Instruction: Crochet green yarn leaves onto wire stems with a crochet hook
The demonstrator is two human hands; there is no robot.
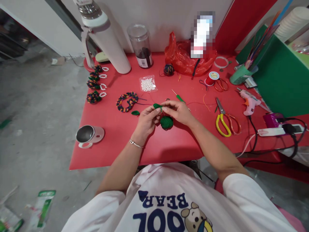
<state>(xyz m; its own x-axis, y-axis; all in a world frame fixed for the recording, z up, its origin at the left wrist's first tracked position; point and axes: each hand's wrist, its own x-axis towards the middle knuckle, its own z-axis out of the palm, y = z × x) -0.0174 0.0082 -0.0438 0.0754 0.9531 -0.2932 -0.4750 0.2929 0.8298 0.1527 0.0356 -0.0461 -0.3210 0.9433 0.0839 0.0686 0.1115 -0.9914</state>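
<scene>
Both hands meet above the middle of the red table. My left hand (150, 116) pinches a small green crocheted leaf (157, 105) between thumb and fingers. From the other side my right hand (177, 111) is closed on the same leaf near its end, its fingertips touching those of the left. Just below the fingers sits a ball of green yarn (166, 122). A second green leaf (135, 113) lies flat, left of my left hand. A crochet hook with a green handle (180, 98) rests beyond my right hand.
A multicoloured crocheted strip (126, 102) and a bag of white beads (148, 83) lie beyond. Yellow-and-red-handled scissors (223, 119), a pink glue gun (249, 101) and cables are on the right. A mug (90, 135) stands near the left edge, a tall white flask (108, 42) behind.
</scene>
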